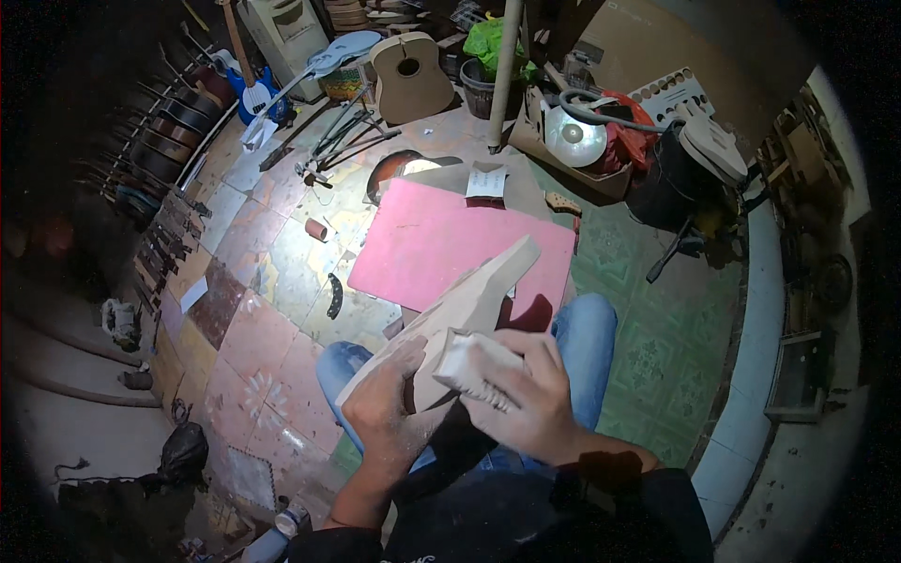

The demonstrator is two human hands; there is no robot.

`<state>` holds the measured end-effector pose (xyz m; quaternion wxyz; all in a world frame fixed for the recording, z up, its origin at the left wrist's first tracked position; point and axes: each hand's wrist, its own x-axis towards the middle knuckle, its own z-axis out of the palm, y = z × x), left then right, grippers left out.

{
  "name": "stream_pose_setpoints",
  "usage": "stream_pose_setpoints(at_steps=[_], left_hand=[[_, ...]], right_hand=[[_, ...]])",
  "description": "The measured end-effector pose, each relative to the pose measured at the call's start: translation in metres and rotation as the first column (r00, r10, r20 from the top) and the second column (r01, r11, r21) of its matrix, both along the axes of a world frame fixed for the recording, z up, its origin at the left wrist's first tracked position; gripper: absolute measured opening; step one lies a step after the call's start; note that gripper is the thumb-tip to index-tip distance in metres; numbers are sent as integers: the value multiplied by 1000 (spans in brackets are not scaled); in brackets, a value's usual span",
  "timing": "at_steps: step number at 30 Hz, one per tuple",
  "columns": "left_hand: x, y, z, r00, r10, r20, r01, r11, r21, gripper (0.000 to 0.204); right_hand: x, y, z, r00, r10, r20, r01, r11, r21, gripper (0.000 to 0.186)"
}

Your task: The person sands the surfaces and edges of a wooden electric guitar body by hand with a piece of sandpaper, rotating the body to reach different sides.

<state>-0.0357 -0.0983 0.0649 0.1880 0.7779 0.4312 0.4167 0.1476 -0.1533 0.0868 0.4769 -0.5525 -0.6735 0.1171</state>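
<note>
centrally, a pink board (422, 235) is lying flat. on the near side of this board, and covering part of its edge, a pale wooden piece (469, 298) is slanting. nearer than the board, the left hand (380, 403) is half closing around the wooden piece's lower part; the right hand (527, 387) is gripping a whitish block (474, 364) with bent fingers. beyond the board, a guitar body (422, 98) is standing.
</note>
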Motion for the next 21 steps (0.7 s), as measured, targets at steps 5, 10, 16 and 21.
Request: stream_pose_setpoints(at_steps=[5, 10, 16, 21], left_hand=[[6, -5, -3, 1000, 28, 10, -28, 997, -71, 50], [6, -5, -1, 998, 55, 40, -51, 994, -98, 51], [0, -2, -7, 996, 58, 61, -52, 994, -94, 53], [-5, 0, -10, 990, 59, 126, -48, 995, -92, 53]], right_hand=[[41, 33, -58, 894, -208, -398, 60, 933, -354, 43], [5, -1, -2, 999, 13, 33, -13, 1000, 3, 43], [22, 27, -35, 877, -141, -459, -49, 925, -377, 46], [13, 22, -52, 968, -34, -250, 7, 994, -108, 42]])
